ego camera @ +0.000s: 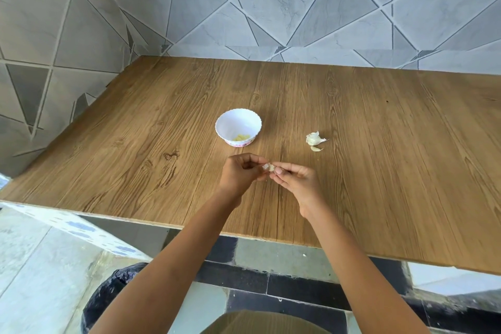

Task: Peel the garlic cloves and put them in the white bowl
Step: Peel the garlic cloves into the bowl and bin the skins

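Closest to the camera, down at the lower left, there's a black plastic bag (108, 298) on the floor, partly hidden behind the left forearm. Both bare forearms reach out over the near edge of the brown wood-grain table (379, 157).

The left hand (240, 172) and right hand (294, 179) meet just above the tabletop, and both are pinching the same small pale garlic clove (269, 167) between thumb and fingertips, one from each side. The other fingers are curled in. A bit of papery skin shows on the clove, but it's too small to tell how much is off.

A little past the hands sits the round white plastic bowl with a scalloped rim (235, 122), with a few yellowish peeled cloves (241, 138) lying in the bottom. Off to the right of it, well apart, is a white chunk of garlic bulb (314, 138), with one small loose clove (315, 148) just beside it on the near side.

Behind the table is a grey marble-look tiled wall (271, 3) with triangle patterns.
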Demonstrator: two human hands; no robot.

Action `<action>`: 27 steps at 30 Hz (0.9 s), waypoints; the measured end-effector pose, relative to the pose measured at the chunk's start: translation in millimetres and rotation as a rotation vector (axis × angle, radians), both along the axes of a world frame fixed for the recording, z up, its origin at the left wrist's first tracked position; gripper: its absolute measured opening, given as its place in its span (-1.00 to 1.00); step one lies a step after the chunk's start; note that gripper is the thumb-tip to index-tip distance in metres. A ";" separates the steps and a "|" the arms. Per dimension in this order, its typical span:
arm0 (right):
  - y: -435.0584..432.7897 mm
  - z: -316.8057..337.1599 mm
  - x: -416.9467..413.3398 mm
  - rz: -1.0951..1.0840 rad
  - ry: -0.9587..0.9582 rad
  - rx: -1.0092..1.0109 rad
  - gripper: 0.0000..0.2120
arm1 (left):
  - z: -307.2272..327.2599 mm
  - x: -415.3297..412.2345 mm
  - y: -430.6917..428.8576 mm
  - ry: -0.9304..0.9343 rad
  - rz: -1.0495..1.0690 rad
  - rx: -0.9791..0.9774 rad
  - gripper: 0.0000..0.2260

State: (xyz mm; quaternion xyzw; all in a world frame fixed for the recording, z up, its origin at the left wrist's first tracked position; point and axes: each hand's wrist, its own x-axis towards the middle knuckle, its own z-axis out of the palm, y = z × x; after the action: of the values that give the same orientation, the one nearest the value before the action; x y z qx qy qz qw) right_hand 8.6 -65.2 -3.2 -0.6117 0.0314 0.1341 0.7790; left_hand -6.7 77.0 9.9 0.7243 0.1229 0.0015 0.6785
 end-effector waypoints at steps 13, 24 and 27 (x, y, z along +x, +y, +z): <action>-5.4 -0.9 8.2 0.063 -0.115 -0.280 -0.90 | 6.2 -3.8 -3.7 -0.045 0.033 0.193 -0.86; -12.2 4.9 13.4 0.205 -0.243 -0.366 -0.87 | 12.9 -3.8 -0.2 -0.062 0.015 0.284 -0.87; -13.1 7.3 11.6 0.239 -0.261 -0.440 -0.92 | 10.4 -4.9 1.2 -0.061 0.006 0.281 -0.85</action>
State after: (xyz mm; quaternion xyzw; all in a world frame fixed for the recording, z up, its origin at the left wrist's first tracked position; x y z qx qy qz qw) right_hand 20.2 -78.3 4.1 -0.7775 -0.1129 0.1352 0.6037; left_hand -11.6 78.2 20.3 0.8114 0.1029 0.0429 0.5738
